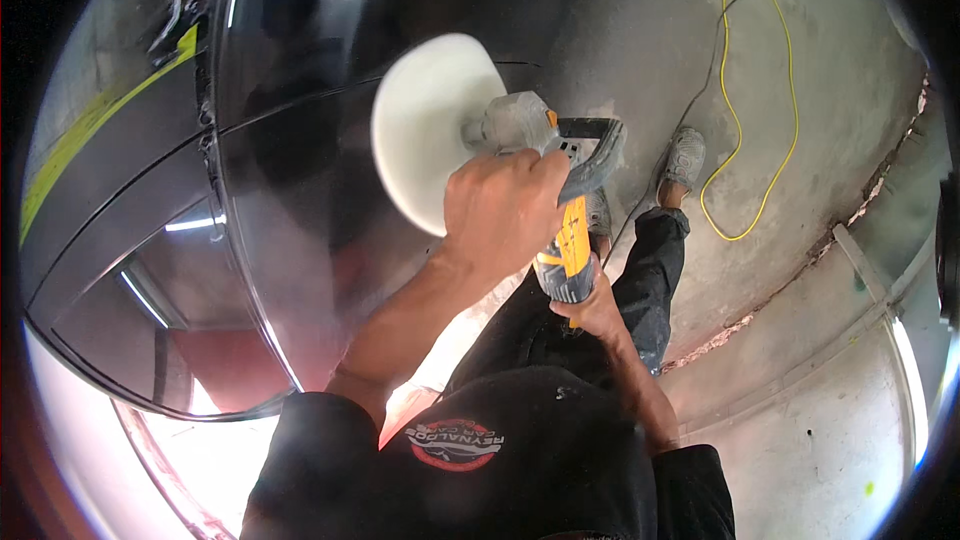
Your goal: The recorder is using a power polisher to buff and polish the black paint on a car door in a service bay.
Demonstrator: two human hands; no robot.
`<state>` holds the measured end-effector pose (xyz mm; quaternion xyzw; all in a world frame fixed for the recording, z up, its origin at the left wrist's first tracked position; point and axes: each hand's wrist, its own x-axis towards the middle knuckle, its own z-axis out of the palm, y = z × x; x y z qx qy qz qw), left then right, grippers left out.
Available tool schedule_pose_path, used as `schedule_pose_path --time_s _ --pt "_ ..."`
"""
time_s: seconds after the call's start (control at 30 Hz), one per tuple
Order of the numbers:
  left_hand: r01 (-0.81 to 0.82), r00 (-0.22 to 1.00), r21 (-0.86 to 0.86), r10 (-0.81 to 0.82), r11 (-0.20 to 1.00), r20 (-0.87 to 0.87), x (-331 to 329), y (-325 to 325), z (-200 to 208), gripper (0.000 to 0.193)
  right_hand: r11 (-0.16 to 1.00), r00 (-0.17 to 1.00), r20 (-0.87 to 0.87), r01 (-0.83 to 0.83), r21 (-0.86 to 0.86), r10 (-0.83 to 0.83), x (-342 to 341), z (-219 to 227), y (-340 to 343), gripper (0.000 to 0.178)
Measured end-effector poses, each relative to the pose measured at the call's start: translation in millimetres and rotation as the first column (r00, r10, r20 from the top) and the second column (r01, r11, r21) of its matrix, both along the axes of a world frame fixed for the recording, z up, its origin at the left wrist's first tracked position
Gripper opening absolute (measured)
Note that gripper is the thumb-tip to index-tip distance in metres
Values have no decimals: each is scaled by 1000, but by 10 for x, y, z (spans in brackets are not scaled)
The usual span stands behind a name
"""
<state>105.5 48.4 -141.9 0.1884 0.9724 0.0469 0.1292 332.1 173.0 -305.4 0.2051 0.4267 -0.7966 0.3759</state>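
Observation:
Both my hands are on a grey and yellow polisher [572, 235] fitted with a large white round pad [425, 130]. My left hand [505, 202] is closed around the dark front handle, just behind the polisher's head. Lower down, the fingers of my right hand [592, 308] wrap the rear end of the body. The pad is tilted toward a glossy black car panel [310, 165] on the left. Whether it touches the panel or sits just off it, I cannot tell.
Yellow-green tape [105, 105] runs along the car's far left. A yellow cord [795, 120] lies looped on the grey floor [640, 50], and a thin dark cable [705, 80] trails past my feet. A pale wall [800, 360] rises at right.

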Motion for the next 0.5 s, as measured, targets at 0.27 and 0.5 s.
schedule_pose_path --time_s 0.27,0.5 --pt "29 999 73 -26 997 -34 -707 278 -326 30 991 993 8 115 73 -116 -471 -189 186 86" --pt "28 997 126 -18 992 -75 -1788 879 -307 22 979 998 -38 62 192 -56 -1580 -276 761 76"
